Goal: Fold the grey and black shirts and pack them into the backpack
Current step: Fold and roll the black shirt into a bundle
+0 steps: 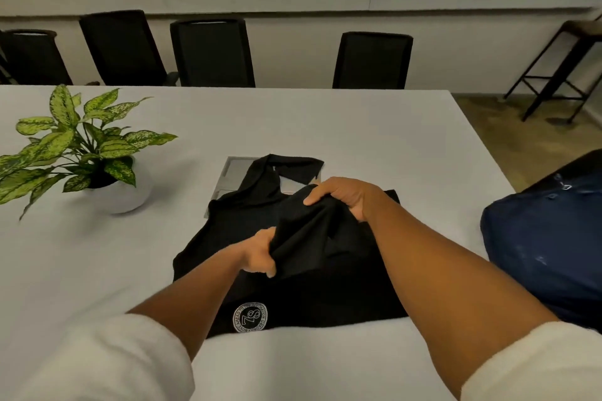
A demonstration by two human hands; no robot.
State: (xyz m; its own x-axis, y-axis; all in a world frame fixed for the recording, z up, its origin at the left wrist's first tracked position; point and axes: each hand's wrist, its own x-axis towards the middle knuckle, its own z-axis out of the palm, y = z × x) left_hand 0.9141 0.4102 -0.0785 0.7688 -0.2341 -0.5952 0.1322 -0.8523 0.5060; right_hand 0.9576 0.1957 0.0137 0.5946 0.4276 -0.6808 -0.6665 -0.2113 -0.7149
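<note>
White table (374, 127) supports the black shirt (228, 231), spread flat at centre. Left hand (259, 254) and right hand (345, 195) each pinch a raised fold. Fabric appears soft, light and limp; grip at edges. Navy backpack (547, 247) lies just right.

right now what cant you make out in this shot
- Grey shirt: none clearly seen in the head view; only a grey flat panel peeks from under the black shirt.
- Backpack: cut off by the right edge, opening unseen.
- Round logo: lettering too small to read.
- Left hand and right hand: fingertips buried in cloth.
</note>
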